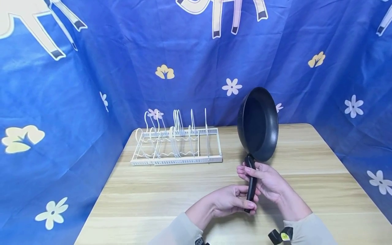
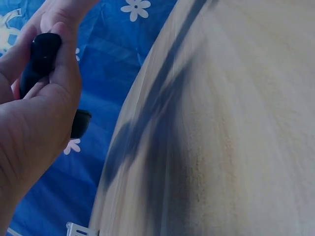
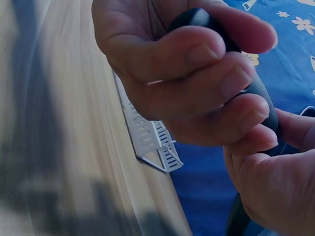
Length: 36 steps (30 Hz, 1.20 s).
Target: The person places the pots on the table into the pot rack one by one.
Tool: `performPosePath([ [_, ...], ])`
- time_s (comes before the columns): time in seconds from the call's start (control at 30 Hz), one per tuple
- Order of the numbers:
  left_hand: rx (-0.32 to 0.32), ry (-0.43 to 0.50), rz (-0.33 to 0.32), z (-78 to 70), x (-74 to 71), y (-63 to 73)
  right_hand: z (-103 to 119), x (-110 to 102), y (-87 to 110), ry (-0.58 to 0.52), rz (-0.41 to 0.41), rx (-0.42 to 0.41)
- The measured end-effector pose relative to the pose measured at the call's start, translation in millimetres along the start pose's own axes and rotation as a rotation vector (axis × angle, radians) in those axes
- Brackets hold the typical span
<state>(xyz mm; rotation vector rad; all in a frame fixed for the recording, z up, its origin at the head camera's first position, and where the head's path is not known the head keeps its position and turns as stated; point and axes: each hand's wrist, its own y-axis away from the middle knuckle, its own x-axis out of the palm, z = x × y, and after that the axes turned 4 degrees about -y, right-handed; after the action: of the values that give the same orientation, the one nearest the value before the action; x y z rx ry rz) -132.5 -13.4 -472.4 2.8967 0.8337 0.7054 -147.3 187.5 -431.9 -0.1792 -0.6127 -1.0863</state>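
Note:
A black frying pan point(image 1: 258, 124) is held up over the right part of the table, tilted on edge, its dark inside facing left and toward the head camera. My left hand point(image 1: 229, 200) grips the lower end of the pan's black handle point(image 1: 251, 185), thumb across it. Higher up, near the pan body, my right hand point(image 1: 269, 180) holds the same handle between thumb and fingers. In the left wrist view the handle's rounded end point(image 2: 47, 46) pokes out of the grip. Curled fingers cover much of the handle in the right wrist view.
A white wire pan rack point(image 1: 188, 160) with several upright dividers stands at the back left of the wood-grain table point(image 1: 147, 200). Blue patterned cloth point(image 1: 196, 68) hangs behind the table and along both sides. The pan casts shadows on the tabletop.

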Motion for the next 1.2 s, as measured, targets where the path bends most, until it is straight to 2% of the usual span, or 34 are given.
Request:
performPosePath([
  [0.3,0.004,-0.068,-0.063,-2.0,2.7,3.1,5,8,-0.9,0.136,0.032,-0.017],
  [0.57,0.025,-0.083,-0.105,-5.9,6.2,12.1,7,17,0.1,0.167,0.062,-0.066],
  [0.73,0.043,-0.126,-0.119,-10.8,5.1,17.4,7,23,-2.4,0.206,0.056,-0.067],
  [1.0,0.058,-0.237,-0.198,-13.3,1.9,23.8,9,29,-8.0,0.227,0.032,-0.06],
  [1.2,0.066,-0.24,-0.221,-17.6,2.5,29.9,12,40,-8.7,0.274,-0.004,-0.077],
])
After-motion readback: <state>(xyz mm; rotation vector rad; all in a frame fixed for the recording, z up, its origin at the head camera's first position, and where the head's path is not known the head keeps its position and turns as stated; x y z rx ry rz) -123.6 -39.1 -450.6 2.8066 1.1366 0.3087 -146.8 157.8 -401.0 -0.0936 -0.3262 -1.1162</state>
